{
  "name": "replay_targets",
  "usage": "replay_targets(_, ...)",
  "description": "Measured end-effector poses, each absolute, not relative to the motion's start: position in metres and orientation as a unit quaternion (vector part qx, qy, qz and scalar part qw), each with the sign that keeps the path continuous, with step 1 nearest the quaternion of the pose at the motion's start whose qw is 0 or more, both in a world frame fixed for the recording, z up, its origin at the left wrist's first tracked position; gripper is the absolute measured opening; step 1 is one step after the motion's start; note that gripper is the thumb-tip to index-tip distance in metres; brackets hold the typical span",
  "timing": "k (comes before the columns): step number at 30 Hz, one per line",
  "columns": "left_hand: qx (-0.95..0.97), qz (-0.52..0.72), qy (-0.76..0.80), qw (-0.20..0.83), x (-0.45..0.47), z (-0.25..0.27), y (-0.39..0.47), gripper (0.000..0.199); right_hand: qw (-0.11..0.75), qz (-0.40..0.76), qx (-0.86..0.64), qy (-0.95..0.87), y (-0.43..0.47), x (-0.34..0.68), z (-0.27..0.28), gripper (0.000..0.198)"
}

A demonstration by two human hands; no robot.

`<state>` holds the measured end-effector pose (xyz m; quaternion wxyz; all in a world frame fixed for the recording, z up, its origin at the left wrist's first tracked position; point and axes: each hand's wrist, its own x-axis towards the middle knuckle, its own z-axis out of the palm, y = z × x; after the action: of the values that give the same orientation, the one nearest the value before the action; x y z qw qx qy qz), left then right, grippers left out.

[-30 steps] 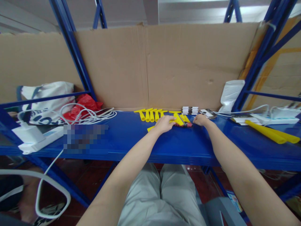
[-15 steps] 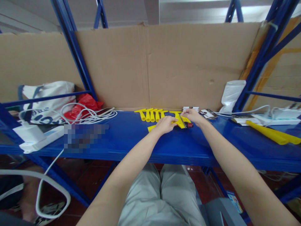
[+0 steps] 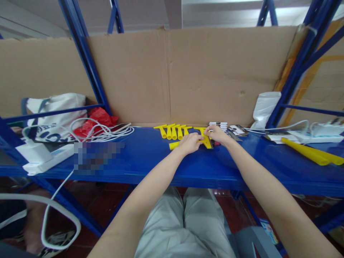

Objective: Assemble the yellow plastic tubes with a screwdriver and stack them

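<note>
Over the blue shelf, near the cardboard wall, a yellow scraper is held by the left hand, which is closed around its handle; this handle is mostly covered. The far end of the wide head is met by the right hand, but whether anything is gripped there cannot be told. Along the head, a thin dark edge is seen. Dark printing is carried by the white cloth bag, yet it is folded and cannot be read. Further left-side things are hidden by a patch of blurred squares.
</note>
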<state>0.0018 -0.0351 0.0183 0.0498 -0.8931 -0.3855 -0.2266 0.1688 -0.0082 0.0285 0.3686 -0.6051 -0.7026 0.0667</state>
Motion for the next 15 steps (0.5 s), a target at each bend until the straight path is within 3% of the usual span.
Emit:
replay_targets(12, -0.906, -0.177, -0.371, 0.103, 0.0022, 0.0199, -0.0387, 0.031, 0.365, 0.112, -0.635, -0.672, -0.0136, 0.1637, 0.0290, 0.003)
replay_targets(15, -0.905, -0.190, -0.369, 0.098, 0.0029, 0.0199, -0.0388, 0.031, 0.402, 0.118, -0.639, -0.646, -0.0104, 0.1627, 0.0257, 0.014)
